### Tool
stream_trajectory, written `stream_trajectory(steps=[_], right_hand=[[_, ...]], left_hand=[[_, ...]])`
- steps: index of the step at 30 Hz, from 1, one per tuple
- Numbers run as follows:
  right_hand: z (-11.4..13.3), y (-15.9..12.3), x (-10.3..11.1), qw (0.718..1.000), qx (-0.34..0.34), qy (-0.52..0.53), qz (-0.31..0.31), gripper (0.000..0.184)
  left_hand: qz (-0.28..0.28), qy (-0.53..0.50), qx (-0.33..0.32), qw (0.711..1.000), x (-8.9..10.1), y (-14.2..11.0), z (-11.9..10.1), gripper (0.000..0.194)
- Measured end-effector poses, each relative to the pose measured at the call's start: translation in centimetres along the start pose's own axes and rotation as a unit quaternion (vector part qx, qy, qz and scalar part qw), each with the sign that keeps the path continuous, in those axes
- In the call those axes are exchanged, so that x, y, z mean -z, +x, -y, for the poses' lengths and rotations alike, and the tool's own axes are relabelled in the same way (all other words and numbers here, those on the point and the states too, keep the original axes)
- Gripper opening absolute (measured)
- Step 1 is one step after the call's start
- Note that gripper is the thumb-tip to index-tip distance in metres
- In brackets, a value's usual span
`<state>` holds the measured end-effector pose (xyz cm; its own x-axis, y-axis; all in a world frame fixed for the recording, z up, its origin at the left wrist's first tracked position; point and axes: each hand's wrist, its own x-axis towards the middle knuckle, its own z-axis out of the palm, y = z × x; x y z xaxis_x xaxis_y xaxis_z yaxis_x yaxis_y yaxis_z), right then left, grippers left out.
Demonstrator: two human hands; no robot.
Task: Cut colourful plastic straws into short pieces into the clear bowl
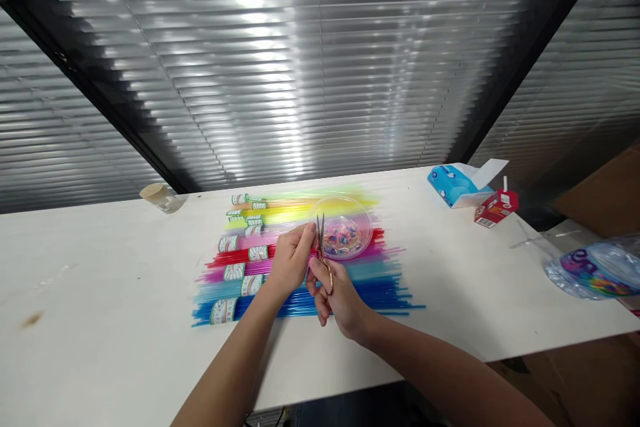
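My right hand [340, 297] has its fingers in the loops of small scissors [321, 240] with gold-coloured handles, blades pointing up and slightly apart. Beside the blades, my left hand [291, 257] is closed in a pinch; what it holds is too small to make out. Just beyond both hands sits a round clear plastic bowl [370, 230] with many small coloured pieces [344, 237] inside. Under the hands and bowl lie bundles of long thin plastic straws, among them blue straws [373, 297], red straws [240, 257] and yellow straws [287, 213], with printed paper bands [223, 311] around their left ends.
At the back left of the white table [100, 280] a jar with a wooden lid [159, 197] lies tilted. To the right are a blue tissue box [453, 185], a red carton [496, 208] and a clear plastic container [595, 270] near the edge. Window blinds [300, 80] rise behind.
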<state>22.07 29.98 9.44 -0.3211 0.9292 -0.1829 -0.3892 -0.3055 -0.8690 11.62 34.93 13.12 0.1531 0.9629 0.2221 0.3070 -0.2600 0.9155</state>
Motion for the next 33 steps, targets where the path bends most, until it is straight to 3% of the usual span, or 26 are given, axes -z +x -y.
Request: stream_trajectory(steps=[33], right_hand=[[0.27,-0.27,-0.89,0.998,-0.026,0.013,-0.057,0.062]], left_hand=[[-0.013,-0.026,0.022,0.999,-0.51,0.14,0.18,0.054]])
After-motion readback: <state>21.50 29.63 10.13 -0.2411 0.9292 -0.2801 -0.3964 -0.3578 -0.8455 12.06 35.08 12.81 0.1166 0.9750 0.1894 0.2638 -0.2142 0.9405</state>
